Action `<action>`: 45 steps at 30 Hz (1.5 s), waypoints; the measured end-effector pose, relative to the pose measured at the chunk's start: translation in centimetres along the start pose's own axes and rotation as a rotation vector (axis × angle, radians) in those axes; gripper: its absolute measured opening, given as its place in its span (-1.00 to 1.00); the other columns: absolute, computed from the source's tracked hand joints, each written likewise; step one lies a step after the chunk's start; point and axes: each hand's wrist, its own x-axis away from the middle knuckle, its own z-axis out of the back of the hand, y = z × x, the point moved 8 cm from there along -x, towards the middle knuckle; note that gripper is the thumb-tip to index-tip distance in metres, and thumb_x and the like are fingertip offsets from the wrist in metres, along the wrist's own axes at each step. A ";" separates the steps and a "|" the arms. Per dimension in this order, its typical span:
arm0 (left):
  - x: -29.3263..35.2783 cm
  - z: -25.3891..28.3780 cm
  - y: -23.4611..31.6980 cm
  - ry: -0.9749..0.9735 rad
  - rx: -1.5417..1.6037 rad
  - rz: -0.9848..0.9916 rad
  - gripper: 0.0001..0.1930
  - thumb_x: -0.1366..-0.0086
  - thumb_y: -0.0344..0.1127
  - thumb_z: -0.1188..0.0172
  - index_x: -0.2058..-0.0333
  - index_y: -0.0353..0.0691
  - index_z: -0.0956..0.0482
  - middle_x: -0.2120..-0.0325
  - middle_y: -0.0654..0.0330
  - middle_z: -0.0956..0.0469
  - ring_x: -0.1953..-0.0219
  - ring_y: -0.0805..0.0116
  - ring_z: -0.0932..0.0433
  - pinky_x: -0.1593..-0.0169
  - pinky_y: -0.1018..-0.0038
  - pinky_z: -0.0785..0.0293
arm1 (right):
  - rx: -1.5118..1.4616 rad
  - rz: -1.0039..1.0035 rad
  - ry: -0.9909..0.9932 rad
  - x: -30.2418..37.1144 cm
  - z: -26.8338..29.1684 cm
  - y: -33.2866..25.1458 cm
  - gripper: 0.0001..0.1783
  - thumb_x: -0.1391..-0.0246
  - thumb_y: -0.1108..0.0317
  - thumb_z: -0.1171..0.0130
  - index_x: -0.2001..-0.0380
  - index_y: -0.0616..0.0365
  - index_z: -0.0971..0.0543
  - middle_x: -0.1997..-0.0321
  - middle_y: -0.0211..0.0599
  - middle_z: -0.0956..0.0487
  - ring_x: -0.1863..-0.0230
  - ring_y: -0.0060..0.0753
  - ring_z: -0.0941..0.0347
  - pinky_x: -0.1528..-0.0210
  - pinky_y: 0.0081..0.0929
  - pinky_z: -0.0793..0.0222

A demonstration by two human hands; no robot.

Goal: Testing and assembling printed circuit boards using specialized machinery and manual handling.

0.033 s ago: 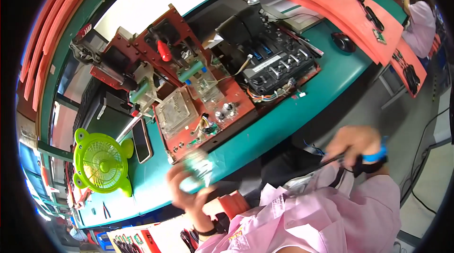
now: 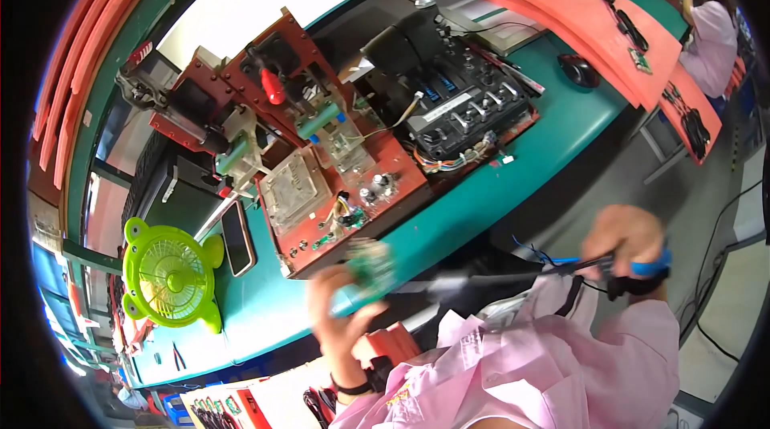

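My left hand (image 2: pixel 333 309) is closed on a small green circuit board (image 2: pixel 371 269), blurred by motion, just off the front edge of the green bench. To the right, my right hand (image 2: pixel 624 236) grips a black cable (image 2: pixel 581 265) that runs leftward in front of my pink sleeve and chest. Where the cable's left end goes is too smeared to tell. Beyond the board stands a red test fixture (image 2: pixel 385 216) with a clear plate, small knobs and loose wires.
A black unit with levers (image 2: pixel 465 108) sits behind, near a mouse (image 2: pixel 579 71). At left are a green fan (image 2: pixel 171 275) and a phone (image 2: pixel 238 238). Pink foam sheets (image 2: pixel 561 12) holding cables lie at right. Another person (image 2: pixel 711 36) works far right.
My left hand with the circuit board has shifted right and the board has turned. My right hand has moved right, and the cable now stretches out across the gap between my hands.
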 end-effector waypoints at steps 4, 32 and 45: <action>-4.0 -10.4 5.1 -0.362 0.191 0.006 -0.60 0.09 -0.12 -0.28 0.32 -0.27 -0.47 0.34 0.07 -0.48 0.33 0.15 -0.48 0.31 0.43 -0.41 | 0.040 0.151 0.614 5.9 2.1 -9.4 -0.47 -0.10 0.01 0.11 0.23 0.37 -0.44 0.67 -0.01 -0.49 0.77 -0.36 -0.40 0.75 -0.61 -0.30; -7.6 -19.5 4.9 -0.141 0.088 0.191 -0.89 0.06 -0.37 -0.23 0.61 -0.23 -0.48 0.74 0.20 -0.39 0.77 0.33 -0.34 0.65 0.47 -0.23 | 1.414 -0.885 0.879 13.0 54.4 -3.5 -0.57 0.21 0.10 -0.01 0.45 0.33 -0.48 0.43 0.02 -0.50 0.38 0.00 -0.45 0.35 -0.22 -0.37; -7.2 -19.2 4.9 -0.143 0.045 0.192 -0.89 0.08 -0.39 -0.23 0.62 -0.23 -0.46 0.75 0.21 -0.37 0.76 0.34 -0.33 0.64 0.48 -0.24 | 1.491 -1.051 1.107 22.7 50.2 0.3 -0.57 0.41 0.30 -0.26 0.44 0.41 -0.44 0.52 -0.06 -0.49 0.48 -0.20 -0.48 0.49 -0.26 -0.32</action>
